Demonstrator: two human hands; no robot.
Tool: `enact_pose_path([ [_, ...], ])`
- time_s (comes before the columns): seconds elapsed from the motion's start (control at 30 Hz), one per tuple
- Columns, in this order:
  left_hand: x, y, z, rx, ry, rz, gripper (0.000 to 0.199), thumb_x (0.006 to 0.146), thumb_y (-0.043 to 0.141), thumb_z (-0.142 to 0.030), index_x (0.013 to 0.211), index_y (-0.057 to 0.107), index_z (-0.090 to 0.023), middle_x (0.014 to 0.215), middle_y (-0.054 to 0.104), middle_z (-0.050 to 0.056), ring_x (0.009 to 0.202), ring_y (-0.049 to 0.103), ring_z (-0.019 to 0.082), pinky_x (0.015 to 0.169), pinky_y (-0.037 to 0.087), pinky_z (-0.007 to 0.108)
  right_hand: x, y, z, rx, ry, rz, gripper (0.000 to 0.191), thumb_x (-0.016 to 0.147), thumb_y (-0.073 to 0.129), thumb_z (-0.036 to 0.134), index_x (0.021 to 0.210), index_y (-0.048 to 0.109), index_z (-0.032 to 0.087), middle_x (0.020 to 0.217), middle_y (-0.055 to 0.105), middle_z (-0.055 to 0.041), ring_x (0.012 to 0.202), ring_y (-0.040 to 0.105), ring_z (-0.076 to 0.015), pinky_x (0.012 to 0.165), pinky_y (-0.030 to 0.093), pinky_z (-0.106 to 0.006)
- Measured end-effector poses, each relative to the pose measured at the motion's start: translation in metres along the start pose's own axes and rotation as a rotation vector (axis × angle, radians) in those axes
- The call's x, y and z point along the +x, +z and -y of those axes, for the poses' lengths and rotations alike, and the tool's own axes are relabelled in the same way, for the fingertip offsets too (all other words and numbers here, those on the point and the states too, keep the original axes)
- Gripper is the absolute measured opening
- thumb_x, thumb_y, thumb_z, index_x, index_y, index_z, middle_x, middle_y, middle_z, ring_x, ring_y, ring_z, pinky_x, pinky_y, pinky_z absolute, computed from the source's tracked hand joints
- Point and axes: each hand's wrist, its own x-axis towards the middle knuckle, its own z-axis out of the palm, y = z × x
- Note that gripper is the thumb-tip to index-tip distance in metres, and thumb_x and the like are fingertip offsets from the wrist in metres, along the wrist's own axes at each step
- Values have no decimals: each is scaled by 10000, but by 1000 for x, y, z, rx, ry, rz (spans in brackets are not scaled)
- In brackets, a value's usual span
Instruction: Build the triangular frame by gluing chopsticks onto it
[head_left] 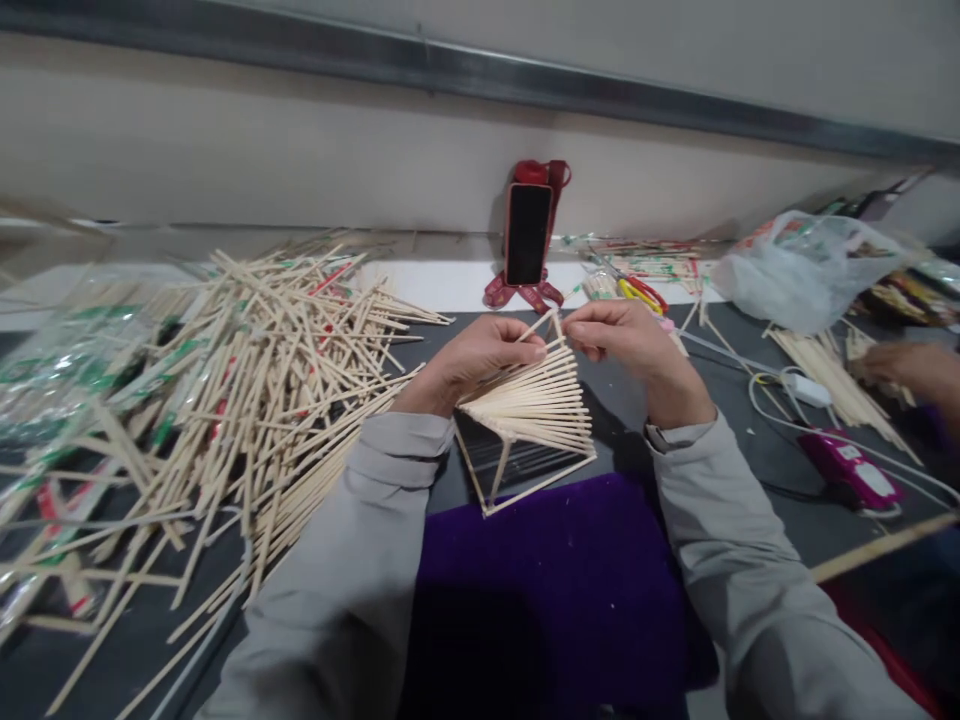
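Observation:
Before me stands a small frame built of wooden sticks (536, 405), with a sloping side of sticks laid close together and an open triangle at the front. My left hand (491, 350) is closed at its upper left, thumb and fingers pinching a stick close to the top. On the other side my right hand (611, 335) pinches at the upper right corner, where sticks meet in a point. What lies between the right fingertips is too small to make out. The base rests on dark cloth by a purple cloth (547, 590).
Loose chopsticks (300, 370) heap up at left beside wrapped packs (97, 350). A phone (529, 235) leans upright at the back. Scissors (641, 292), a plastic bag (806, 265), a magenta device (851, 470) with cables and another person's hand (911, 370) are at right.

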Motion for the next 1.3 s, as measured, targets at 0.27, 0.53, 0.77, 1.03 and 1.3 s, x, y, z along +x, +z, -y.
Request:
enact_pose_path([
  [0.27, 2, -3, 0, 2, -38, -32, 181, 654, 803, -292, 722, 693, -165, 658, 642, -3, 557, 525, 88, 552, 377, 231, -22, -88, 2, -70, -52, -500, 154, 732, 716, 321, 754, 703, 169, 582, 571, 12, 456, 438, -66, 428, 307, -226],
  [0.53, 2, -3, 1, 17, 0, -52, 113, 658, 775, -243, 712, 705, -173, 647, 630, 2, 554, 505, 88, 554, 366, 235, -34, -116, -60, -618, 549, -526, 221, 671, 724, 361, 611, 680, 153, 483, 580, -33, 486, 510, -139, 494, 354, -272],
  [0.77, -1, 1, -4, -6, -38, -68, 142, 638, 786, -250, 701, 694, -161, 634, 628, -1, 542, 510, 84, 539, 367, 226, -30, -100, -83, -470, 519, -608, 219, 561, 747, 328, 533, 603, 166, 473, 566, -26, 489, 492, -137, 496, 332, -278],
  [1.03, -2, 4, -2, -49, -12, -36, 134, 661, 777, -231, 691, 680, -145, 640, 623, 3, 552, 509, 75, 557, 372, 229, -40, -74, -45, -50, 216, -720, 196, 686, 620, 374, 734, 556, 196, 612, 532, 20, 461, 394, -75, 415, 255, -229],
  [1.3, -3, 6, -3, -37, 32, -31, 104, 690, 742, -195, 702, 673, -118, 602, 575, -16, 516, 469, 58, 540, 340, 219, -63, -27, -3, 337, -67, -606, 224, 729, 715, 393, 827, 677, 195, 719, 646, -3, 559, 574, -117, 467, 421, -229],
])
